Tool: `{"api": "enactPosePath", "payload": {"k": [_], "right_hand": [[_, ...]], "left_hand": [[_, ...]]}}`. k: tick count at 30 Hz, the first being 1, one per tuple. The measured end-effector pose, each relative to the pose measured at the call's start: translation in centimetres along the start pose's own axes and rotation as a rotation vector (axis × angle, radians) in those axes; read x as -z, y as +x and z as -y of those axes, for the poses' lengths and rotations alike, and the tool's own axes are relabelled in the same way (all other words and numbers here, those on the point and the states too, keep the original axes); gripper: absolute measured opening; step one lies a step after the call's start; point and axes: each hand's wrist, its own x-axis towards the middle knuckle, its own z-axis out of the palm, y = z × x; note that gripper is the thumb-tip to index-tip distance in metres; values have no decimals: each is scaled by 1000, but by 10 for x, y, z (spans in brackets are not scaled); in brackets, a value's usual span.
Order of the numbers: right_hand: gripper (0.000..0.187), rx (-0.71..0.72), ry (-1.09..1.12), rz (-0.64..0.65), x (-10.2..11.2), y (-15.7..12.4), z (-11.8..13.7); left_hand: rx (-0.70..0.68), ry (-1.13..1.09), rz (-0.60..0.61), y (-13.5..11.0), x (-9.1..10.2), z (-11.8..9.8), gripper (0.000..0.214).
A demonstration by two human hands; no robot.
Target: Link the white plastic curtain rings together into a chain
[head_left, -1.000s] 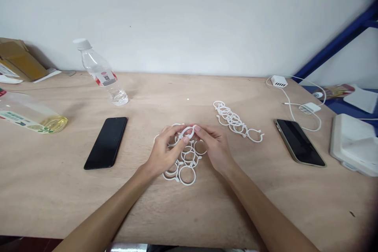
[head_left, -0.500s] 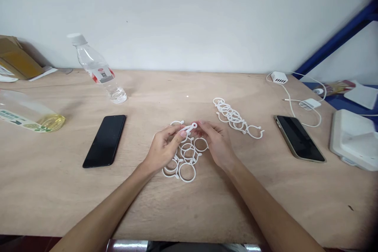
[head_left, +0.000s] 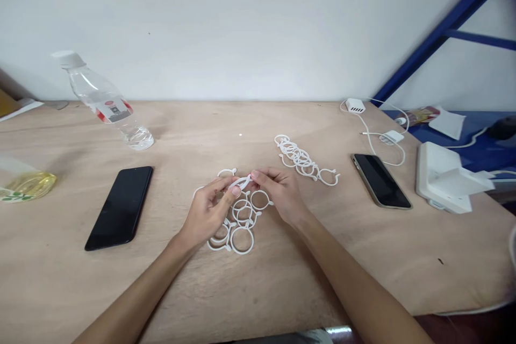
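My left hand point(head_left: 207, 209) and right hand point(head_left: 278, 193) pinch one white ring point(head_left: 241, 183) together, above the ring pile point(head_left: 237, 220) at counter point(head_left: 258, 290) centre. At 2 o'clock lies another ring chain point(head_left: 302, 161).

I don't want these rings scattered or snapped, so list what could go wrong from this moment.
1. Both hands, left hand and right hand, pinch one white ring at the fingertips; it could spring out of the grip.
2. The forearms hang over the loose ring pile; a sweep may push rings across the table.
3. The linked ring chain lies close behind the right hand and could be snagged.
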Motion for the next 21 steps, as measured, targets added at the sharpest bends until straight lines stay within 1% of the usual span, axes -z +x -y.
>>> {"api": "enactPosePath", "payload": {"k": [1,2,4,5,7,9,12,15,18,20,21], "right_hand": [[23,41,-130,-38,5,2,1],[24,91,-294,-105,12,5,0],[23,192,-684,-287,28,11,-3],[21,217,-877,-361,36,14,-7],[24,192,-1181,-420,49,19,-14],[24,142,-1339,-417,57,23,-21],[22,117,-1397,-394,59,24,-26],[23,151,-1339,-394,57,24,-24],[22,216,-1162,-421,54,24,-20],[21,231,-969,-465,53,25,-17],[21,216,-846,-490,53,25,-15]], "left_hand": [[-5,30,-21,0,0,2,36],[-17,65,-43,0,1,4,35],[-54,142,-73,0,2,8,33],[-69,179,-80,1,2,9,33],[-79,249,-86,1,3,10,33],[-86,315,-88,2,4,10,34],[-113,401,-84,3,5,9,34],[-123,467,-79,3,4,10,34],[-145,555,-85,2,3,12,35],[-169,622,-93,1,2,15,36],[-181,650,-101,1,2,16,36]]}}
